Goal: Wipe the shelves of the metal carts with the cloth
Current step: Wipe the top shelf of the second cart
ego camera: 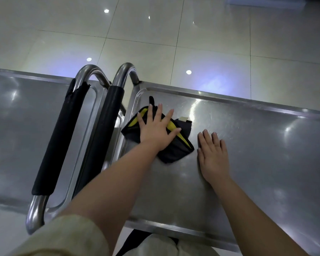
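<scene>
Steel cart shelf (pixel 257 145) at frame centre carries our black and yellow cloth (pixel 175 151) near its upper-left corner. We press it flat with our left hand (pixel 156 129), fingers straight and spread, gripping nothing. Our right hand (pixel 213 157) rests flat on bare metal just right of the cloth, fingers straight, holding nothing.

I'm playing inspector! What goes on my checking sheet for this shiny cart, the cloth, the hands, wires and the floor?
Surface: steel cart shelf, shiny, faintly scratched.
Job's things: dark cloth with yellow trim, near the shelf's left end.
Clutter: nothing seen.
Hands: left hand flat on the cloth; right hand flat on bare shelf beside it.
Cables: nothing seen.
Surroundings: second cart alongside, two black-padded handles, glossy tiled floor.
</scene>
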Tool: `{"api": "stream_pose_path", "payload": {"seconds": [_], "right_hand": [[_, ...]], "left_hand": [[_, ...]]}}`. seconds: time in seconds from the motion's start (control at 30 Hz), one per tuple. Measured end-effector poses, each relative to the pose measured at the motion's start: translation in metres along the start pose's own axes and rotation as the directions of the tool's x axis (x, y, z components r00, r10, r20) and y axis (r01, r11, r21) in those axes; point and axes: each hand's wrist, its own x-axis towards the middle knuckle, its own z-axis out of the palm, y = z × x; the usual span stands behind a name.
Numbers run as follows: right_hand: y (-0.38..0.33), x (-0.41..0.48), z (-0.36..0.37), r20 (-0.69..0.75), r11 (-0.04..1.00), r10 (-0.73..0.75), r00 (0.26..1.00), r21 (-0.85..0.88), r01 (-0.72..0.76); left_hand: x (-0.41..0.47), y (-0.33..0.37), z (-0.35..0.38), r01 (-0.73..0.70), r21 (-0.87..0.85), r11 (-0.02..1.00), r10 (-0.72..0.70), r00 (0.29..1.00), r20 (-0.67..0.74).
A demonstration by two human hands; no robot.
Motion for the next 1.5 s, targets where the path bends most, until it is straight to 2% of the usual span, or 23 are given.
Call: {"api": "stream_pose_path", "payload": {"seconds": [0.17,0.27,0.33,0.47,0.6,0.67,0.97,1.13,1.3,1.37,1.5], "right_hand": [[0.002,0.0,0.008,-0.019,1.0,0.003,1.0,-0.025,-0.004],[0.0,0.002,0.01,-0.011,0.999,0.013,1.0,-0.045,-0.013],[0.001,0.004,0.011,-0.005,0.998,0.031,1.0,-0.05,-0.031],[0.002,0.004,0.009,0.04,0.991,0.075,0.996,-0.111,-0.07],[0.002,0.004,0.003,0.075,0.988,0.111,0.991,-0.115,-0.102],[0.002,0.003,0.001,0.093,0.989,0.11,0.99,-0.105,-0.1],[-0.005,0.0,-0.006,0.135,0.989,0.119,0.984,-0.106,-0.105],[-0.005,0.0,-0.016,0.207,0.988,0.117,0.971,-0.126,-0.092],[0.022,-0.056,-0.014,0.239,0.991,0.107,0.965,-0.103,-0.084],[0.037,-0.087,-0.009,0.248,0.988,0.132,0.96,-0.115,-0.106],[0.055,-0.132,-0.002,0.253,0.965,0.247,0.935,-0.145,-0.216]], "left_hand": [[0.074,-0.005,-0.024,-0.003,-0.032,0.999,0.003,1.0,-0.027],[0.095,0.005,-0.03,0.038,-0.047,0.998,-0.041,0.997,-0.064],[0.095,0.007,-0.027,0.01,-0.044,0.999,-0.013,0.997,-0.078],[0.062,-0.001,-0.02,-0.087,-0.036,0.996,0.087,0.996,0.002],[0.013,-0.006,-0.012,0.082,-0.064,0.995,-0.075,0.993,0.093],[-0.014,-0.01,-0.006,0.095,-0.052,0.994,-0.089,0.99,0.109],[-0.139,-0.002,0.034,0.057,0.013,0.998,-0.058,0.991,0.121],[-0.143,0.002,0.034,0.07,0.005,0.998,-0.071,0.991,0.111],[-0.154,-0.014,0.039,-0.053,-0.106,0.993,0.056,0.998,0.023],[-0.158,-0.022,0.041,-0.089,-0.056,0.994,0.09,0.996,0.019],[-0.161,-0.024,0.041,-0.061,0.012,0.998,0.061,0.998,0.017]]}}
